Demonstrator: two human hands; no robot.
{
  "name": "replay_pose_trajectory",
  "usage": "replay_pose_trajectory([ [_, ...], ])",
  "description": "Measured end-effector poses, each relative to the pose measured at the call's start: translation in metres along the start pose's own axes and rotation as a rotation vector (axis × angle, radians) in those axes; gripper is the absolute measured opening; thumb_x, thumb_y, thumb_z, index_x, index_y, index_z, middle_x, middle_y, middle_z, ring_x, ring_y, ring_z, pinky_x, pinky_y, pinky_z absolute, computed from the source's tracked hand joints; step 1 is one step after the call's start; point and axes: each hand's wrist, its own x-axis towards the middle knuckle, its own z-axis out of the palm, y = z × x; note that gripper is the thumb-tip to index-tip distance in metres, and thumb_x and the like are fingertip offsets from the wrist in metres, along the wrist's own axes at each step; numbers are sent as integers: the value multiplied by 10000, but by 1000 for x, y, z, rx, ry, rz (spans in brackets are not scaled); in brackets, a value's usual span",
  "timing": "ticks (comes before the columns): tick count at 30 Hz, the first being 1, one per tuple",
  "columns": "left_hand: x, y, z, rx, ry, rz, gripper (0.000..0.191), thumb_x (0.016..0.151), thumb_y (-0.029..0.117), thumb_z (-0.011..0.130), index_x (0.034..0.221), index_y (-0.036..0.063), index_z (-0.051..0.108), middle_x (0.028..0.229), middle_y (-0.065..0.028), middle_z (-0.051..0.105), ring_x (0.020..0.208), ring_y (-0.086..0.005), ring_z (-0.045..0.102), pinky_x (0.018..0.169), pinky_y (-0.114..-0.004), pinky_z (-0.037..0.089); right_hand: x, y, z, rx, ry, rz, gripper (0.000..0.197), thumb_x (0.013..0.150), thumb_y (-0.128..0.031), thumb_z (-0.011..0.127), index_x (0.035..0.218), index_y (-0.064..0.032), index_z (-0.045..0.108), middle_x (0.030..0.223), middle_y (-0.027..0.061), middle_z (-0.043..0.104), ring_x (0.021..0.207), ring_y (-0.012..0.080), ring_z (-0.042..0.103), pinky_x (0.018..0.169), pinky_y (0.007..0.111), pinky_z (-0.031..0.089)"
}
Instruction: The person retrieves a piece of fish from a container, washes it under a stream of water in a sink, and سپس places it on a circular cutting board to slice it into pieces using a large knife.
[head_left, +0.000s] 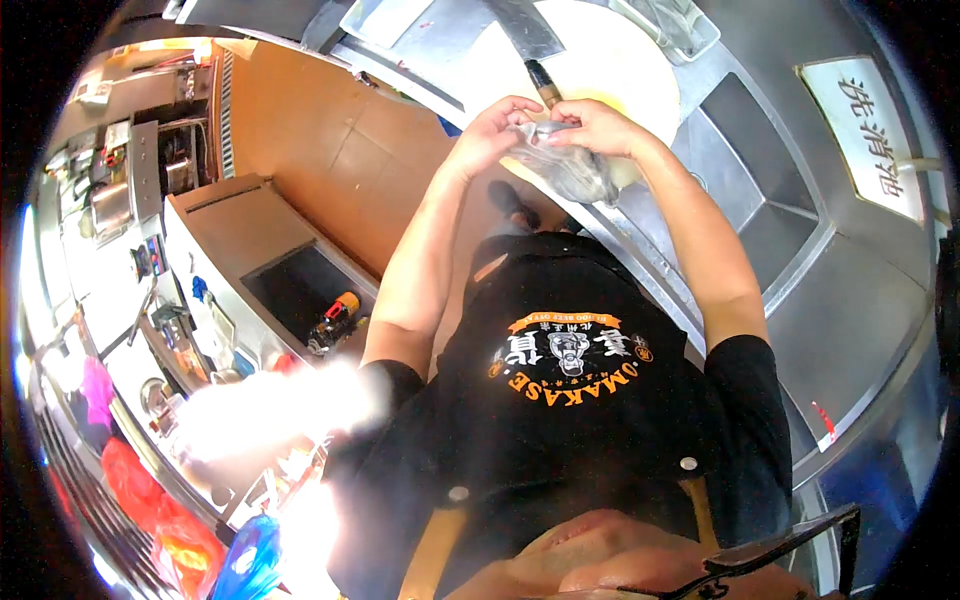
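Observation:
A translucent plastic bag (574, 172) with greyish contents hangs at the front edge of the counter. My left hand (495, 131) pinches its gathered top from the left. My right hand (600, 127) grips the same top from the right, fingertips close to the left ones. What the bag holds is too unclear to tell. Just beyond my hands a cleaver (529, 30) lies flat on a round white cutting board (637, 67). Its dark and brown handle (541, 84) points towards me, and the end is hidden behind my right hand.
A clear plastic container (675, 34) with a bag inside stands at the board's far right. Another white tray (382, 22) sits at the far left. Steel sinks (757, 165) lie to the right, below a sign (862, 135) with writing. Tiled floor (360, 150) stretches left, beside a cabinet (225, 217).

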Motion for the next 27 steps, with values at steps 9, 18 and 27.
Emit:
replay_pose_trajectory([
  [9,19,-36,13,560,414,162,189,883,129,651,1057,56,645,897,-38,667,812,-137,622,755,-274,506,1,-6,8,-293,308,-52,194,976,-215,537,971,-31,596,765,31,556,756,142,529,731,297,461],
  [18,8,-33,23,685,497,-55,282,939,292,582,1027,37,665,871,-146,685,803,-274,649,748,-351,505,-2,55,5,52,743,149,299,976,-297,539,953,-10,621,804,84,628,763,186,581,736,329,473],
  [27,1,-78,-41,98,915,16,221,945,167,609,976,-45,662,828,-58,670,732,-133,582,679,-289,473,-162,192,8,-232,1244,641,328,942,-324,552,1000,-10,624,1009,178,664,953,327,636,818,424,487],
])
